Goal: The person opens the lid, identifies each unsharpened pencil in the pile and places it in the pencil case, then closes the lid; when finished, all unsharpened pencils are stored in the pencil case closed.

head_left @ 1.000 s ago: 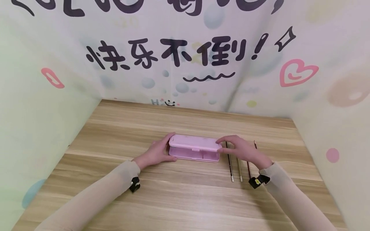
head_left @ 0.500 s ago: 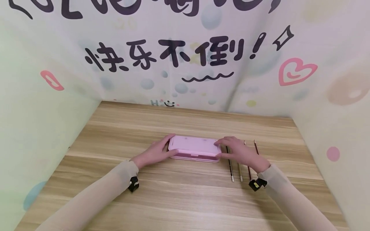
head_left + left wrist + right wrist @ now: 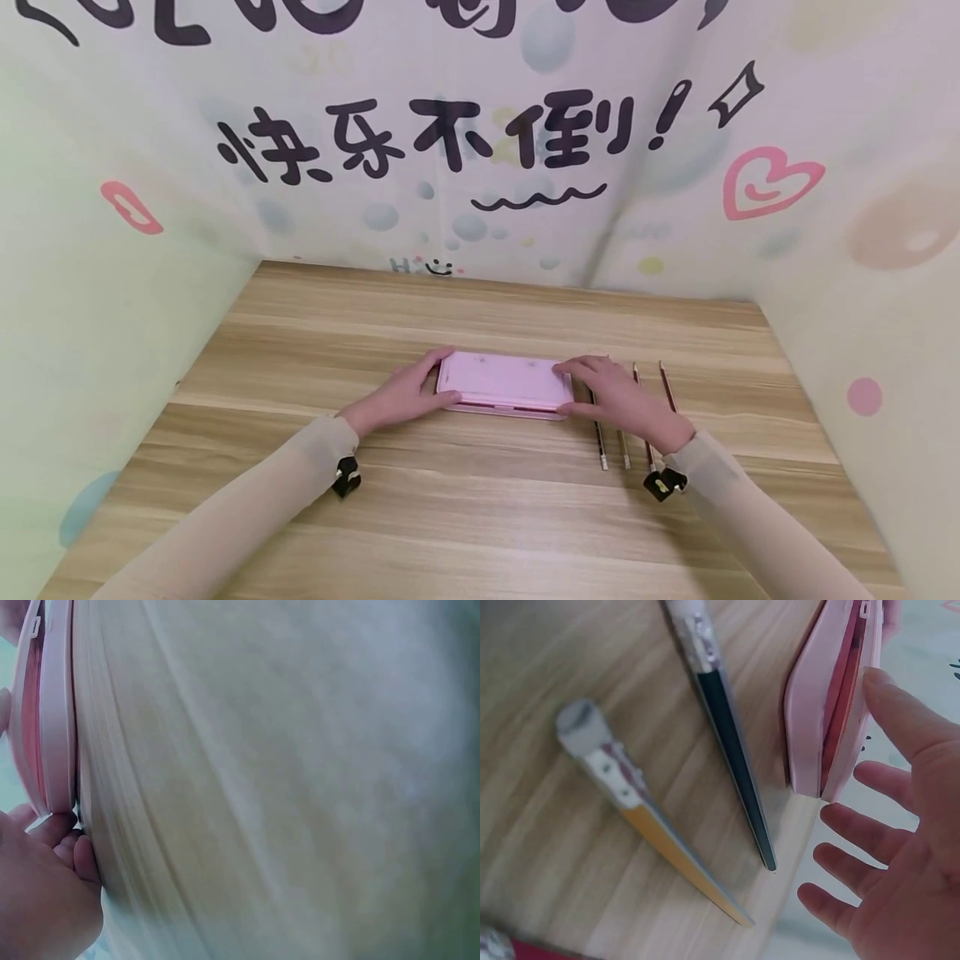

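Observation:
A pink pencil case (image 3: 506, 379) lies on the wooden table, its lid lowered with a narrow gap along the front. Reddish interior (image 3: 844, 697) shows through that gap in the right wrist view. At the case's left end, my left hand (image 3: 397, 396) grips it, thumb on the front of the lid and forefinger at the back corner. Its other fingers (image 3: 64, 832) curl against the end wall. My right hand (image 3: 618, 400) touches the lid's right end with thumb and fingertips, the fingers spread and mostly straight. Several pencils lie beside and beneath this hand, including a black one (image 3: 739, 757).
Right of the case, a yellow pencil (image 3: 675, 847) and a dark red pencil (image 3: 666, 383) lie roughly parallel, eraser ends mostly toward the front. A printed cloth wall (image 3: 442, 225) rises behind the table (image 3: 480, 508), and similar cloth hangs at both sides.
The pencil case's lid has come down from about half raised to a narrow gap. My left thumb has moved from the table-level front edge up onto the lid; my right hand has lowered with it.

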